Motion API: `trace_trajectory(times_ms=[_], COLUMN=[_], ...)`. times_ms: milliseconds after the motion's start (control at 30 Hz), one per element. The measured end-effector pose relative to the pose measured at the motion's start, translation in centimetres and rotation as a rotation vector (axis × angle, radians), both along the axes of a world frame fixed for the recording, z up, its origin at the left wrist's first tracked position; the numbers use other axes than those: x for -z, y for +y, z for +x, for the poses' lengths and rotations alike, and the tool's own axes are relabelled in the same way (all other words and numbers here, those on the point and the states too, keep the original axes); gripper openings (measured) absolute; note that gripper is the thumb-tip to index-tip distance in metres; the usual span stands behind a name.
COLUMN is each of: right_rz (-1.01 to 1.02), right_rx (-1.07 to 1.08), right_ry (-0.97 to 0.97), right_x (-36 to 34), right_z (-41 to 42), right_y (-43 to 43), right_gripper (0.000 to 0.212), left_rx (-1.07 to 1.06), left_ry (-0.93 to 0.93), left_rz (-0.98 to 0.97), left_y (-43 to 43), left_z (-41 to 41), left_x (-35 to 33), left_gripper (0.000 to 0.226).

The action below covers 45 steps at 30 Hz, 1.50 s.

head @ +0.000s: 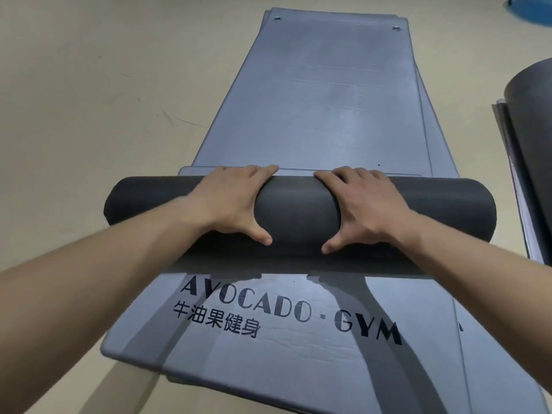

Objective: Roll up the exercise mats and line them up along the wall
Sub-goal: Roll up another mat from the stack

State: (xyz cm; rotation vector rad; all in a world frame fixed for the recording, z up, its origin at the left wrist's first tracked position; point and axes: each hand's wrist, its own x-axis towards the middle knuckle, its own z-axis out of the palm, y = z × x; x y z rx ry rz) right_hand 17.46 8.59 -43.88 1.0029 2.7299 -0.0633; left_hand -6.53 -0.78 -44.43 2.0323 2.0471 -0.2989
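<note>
Top mat (313, 100) part-rolled: roll (298, 210) lies across the stack (268, 369) toward its near end, left hand (236, 201) and right hand (367, 204) each clasped round it; far length flat, rest of stack and wall line-up undone.

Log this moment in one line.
left hand: grips dark roll | right hand: grips dark roll | roll: partway | beneath: stacked grey mats
</note>
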Motion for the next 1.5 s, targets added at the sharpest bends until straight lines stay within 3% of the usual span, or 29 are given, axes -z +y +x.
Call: trace_trajectory(times_ms=[100, 267, 467, 567, 667, 767, 833, 933, 1133, 1233, 1367, 1433, 1500], right_rz=[-0.104, 0.208, 0.102, 0.133, 0.151, -0.179, -0.38, -0.447, -0.486, -0.621, -1.083, -1.125, -1.093], right_rx=[0.021, 0.011, -0.03, 0.101, 0.317, 0.452, 0.521, 0.557, 0.416, 0.636, 0.754, 0.748, 0.744], right_ry=[-0.025, 0.007, 0.023, 0.068, 0.279, 0.456, 0.523, 0.525, 0.63, 0.76, 0.93, 0.999, 1.043], right_x=[-0.9, 3.0, 1.7, 1.9, 3.9, 4.6, 4.5, 3.9, 3.0, 4.2, 5.6, 6.2, 6.2], right_z=[-1.5, 0.0, -0.9, 0.5, 1.8, -0.1, -1.4, -1.5, 1.4, 3.1, 3.7, 3.4, 3.3], right_y=[2.6, -0.1, 3.6, 3.4, 0.8, -3.6, -6.0, -7.2, -4.8, -5.5, -9.6, -10.3, -10.2], right_gripper=[0.143, 0.16, 0.15, 0.134, 0.097, 0.076, 0.081, 0.094, 0.091, 0.096, 0.091, 0.099, 0.098], left_rx=[0.059, 0.028, -0.118, -0.223, -0.368, -0.488, -0.544, -0.634, -0.785, -0.781, -0.758, -0.781, -0.823], left_ry=[0.208, 0.116, 0.116, 0.07, -0.087, -0.268, -0.35, -0.49, -0.738, -0.726, -0.56, -0.615, -0.785], left_rz=[0.168, -0.005, -0.125, -0.156, -0.287, -0.372, -0.392, -0.427, -0.249, -0.142, -0.007, 0.001, -0.023], left_y=[-1.6, 3.2, 4.6, 5.1, 4.6, 3.2, 1.7, -1.0, -5.0, -5.3, -6.3, -6.7, -6.8], left_z=[0.5, -1.0, -1.4, -1.2, -1.2, -1.2, -0.9, -0.1, 4.5, 6.7, 8.9, 9.2, 9.3], left_x=[2.1, 0.4, -0.5, -1.3, -1.2, -0.9, -0.8, -0.2, 1.7, 2.1, 2.6, 3.0, 3.3], left_gripper=[0.151, 0.151, 0.148, 0.128, 0.095, 0.072, 0.079, 0.088, 0.081, 0.082, 0.09, 0.088, 0.094])
